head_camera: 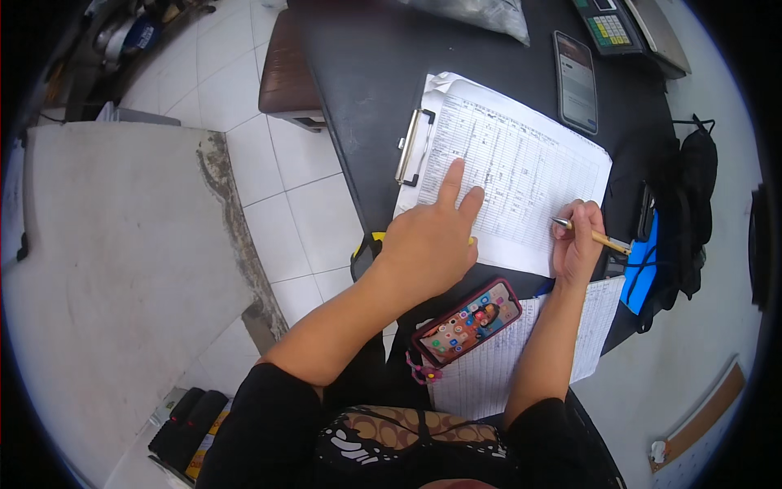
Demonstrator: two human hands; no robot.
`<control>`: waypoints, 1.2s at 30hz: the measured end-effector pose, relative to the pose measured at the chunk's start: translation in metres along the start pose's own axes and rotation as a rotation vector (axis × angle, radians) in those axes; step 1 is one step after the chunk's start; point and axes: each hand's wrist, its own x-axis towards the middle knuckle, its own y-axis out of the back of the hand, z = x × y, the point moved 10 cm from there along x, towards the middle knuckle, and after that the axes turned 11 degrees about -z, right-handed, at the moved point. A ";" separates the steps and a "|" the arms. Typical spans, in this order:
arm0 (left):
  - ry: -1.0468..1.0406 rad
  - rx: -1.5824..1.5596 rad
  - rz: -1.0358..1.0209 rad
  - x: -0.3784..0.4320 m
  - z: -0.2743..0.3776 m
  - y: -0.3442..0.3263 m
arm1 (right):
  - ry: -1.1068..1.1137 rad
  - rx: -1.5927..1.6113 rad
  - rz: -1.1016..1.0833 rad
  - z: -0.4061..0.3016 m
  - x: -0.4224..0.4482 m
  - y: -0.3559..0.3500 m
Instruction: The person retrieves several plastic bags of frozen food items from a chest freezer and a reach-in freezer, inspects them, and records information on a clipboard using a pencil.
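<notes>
My left hand lies over a clipboard sheet, its index and middle fingers spread on a printed grid with handwritten entries. A bit of yellow shows by its thumb; what that is, and whether I hold it, I cannot tell. At the sheet's lower right, my right hand grips a tan pen, its silver tip pointing left. The clipboard's metal clip is at the left. Below the hands, a phone in a dark red case, its screen lit, rests partly on another lined sheet.
A second phone lies beyond the clipboard on the black table. A digital scale and a clear plastic bag are at the far end. Black straps and a blue item lie right. A brown stool stands left.
</notes>
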 end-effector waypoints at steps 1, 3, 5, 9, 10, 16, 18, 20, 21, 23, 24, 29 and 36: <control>-0.008 -0.001 -0.005 0.000 0.001 0.000 | 0.002 -0.004 0.008 -0.001 0.000 0.002; 0.004 -0.016 0.014 0.000 0.000 0.001 | 0.001 0.028 -0.045 -0.001 0.002 -0.002; 0.009 -0.010 0.012 0.002 -0.003 -0.002 | -0.006 0.032 -0.004 -0.005 0.001 -0.002; 0.030 0.016 0.017 0.002 -0.002 -0.001 | 0.027 0.041 -0.024 -0.021 0.007 -0.005; 0.022 0.016 0.012 0.003 -0.001 -0.002 | 0.047 0.002 -0.001 -0.027 0.010 -0.003; 0.035 0.058 0.021 0.004 0.000 -0.002 | 0.086 -0.039 -0.022 -0.035 0.035 -0.024; 0.038 0.065 0.006 0.005 0.002 -0.003 | 0.073 -0.074 -0.032 -0.027 0.041 -0.030; 0.038 0.071 -0.012 0.007 0.003 -0.005 | 0.074 -0.076 -0.031 -0.017 0.044 -0.030; 0.033 0.089 0.012 0.006 0.004 -0.003 | 0.095 -0.137 -0.022 -0.016 0.044 -0.030; 0.023 0.106 0.034 0.006 0.006 0.000 | 0.117 -0.201 -0.006 -0.016 0.044 -0.026; 0.025 0.108 0.031 0.006 0.006 -0.001 | 0.139 -0.273 0.020 -0.017 0.043 -0.021; 0.027 0.099 0.034 0.007 0.004 -0.003 | 0.149 -0.304 0.081 -0.020 0.038 -0.013; 0.012 0.123 0.066 0.006 0.006 -0.001 | 0.184 -0.591 0.170 -0.030 0.032 -0.012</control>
